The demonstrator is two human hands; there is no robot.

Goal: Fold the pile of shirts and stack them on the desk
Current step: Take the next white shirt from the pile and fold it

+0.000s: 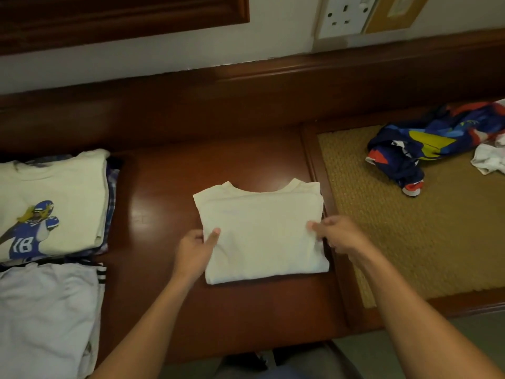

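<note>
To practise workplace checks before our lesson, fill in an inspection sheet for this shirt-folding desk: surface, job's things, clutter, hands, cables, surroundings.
Surface: polished wooden desk, with a woven mat inset at the right.
Job's things: folded cream shirt at centre; football-print shirt tops a folded stack at left; white shirt folded nearer; crumpled navy patterned shirt and white garment lie unfolded on the mat.
Clutter: nothing seen.
Hands: left hand grips the cream shirt's left edge, thumb on top; right hand pinches its right edge.
Cables: nothing seen.
Surroundings: wall socket and dark wooden frame on the wall behind.
</note>
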